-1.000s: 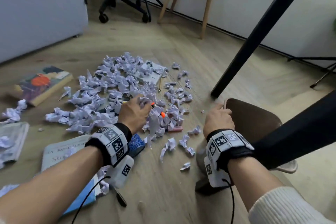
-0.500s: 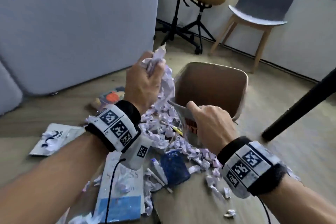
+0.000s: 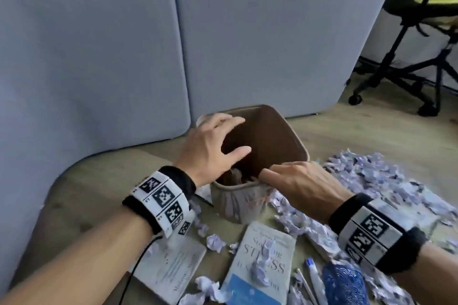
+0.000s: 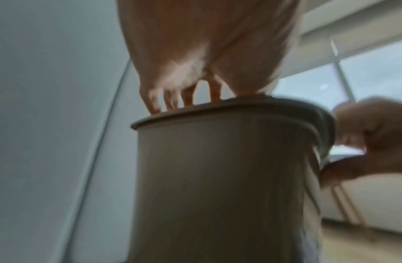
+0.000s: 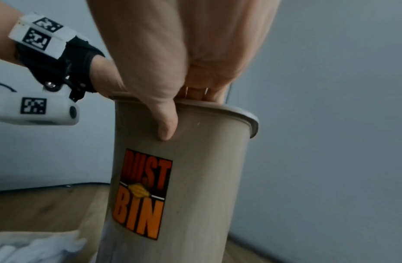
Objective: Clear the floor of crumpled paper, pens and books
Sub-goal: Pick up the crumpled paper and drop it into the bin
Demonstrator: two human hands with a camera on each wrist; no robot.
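Note:
A tan dust bin (image 3: 278, 131) stands upright on the floor, with crumpled paper inside it. My left hand (image 3: 213, 148) hovers over its mouth, fingers spread and empty. My right hand (image 3: 295, 181) grips the near rim of the bin (image 5: 240, 111), thumb outside on the wall, fingers inside. In the left wrist view the bin's wall (image 4: 217, 178) fills the frame. A heap of crumpled paper (image 3: 386, 181) covers the floor to the right. Two books (image 3: 262, 262) (image 3: 173, 267) lie in front of the bin. Pens (image 3: 314, 277) lie beside a blue patterned case (image 3: 343, 285).
Grey padded panels (image 3: 148, 44) stand close behind the bin. A black office chair (image 3: 421, 32) on wheels is at the back right. Loose paper balls (image 3: 215, 242) lie on the wooden floor (image 3: 86, 193) near my left wrist.
My left hand has let go of the handful of paper over the bin and spread its fingers. The right hand has brought the bin upright, still gripping the rim. The head view swung left.

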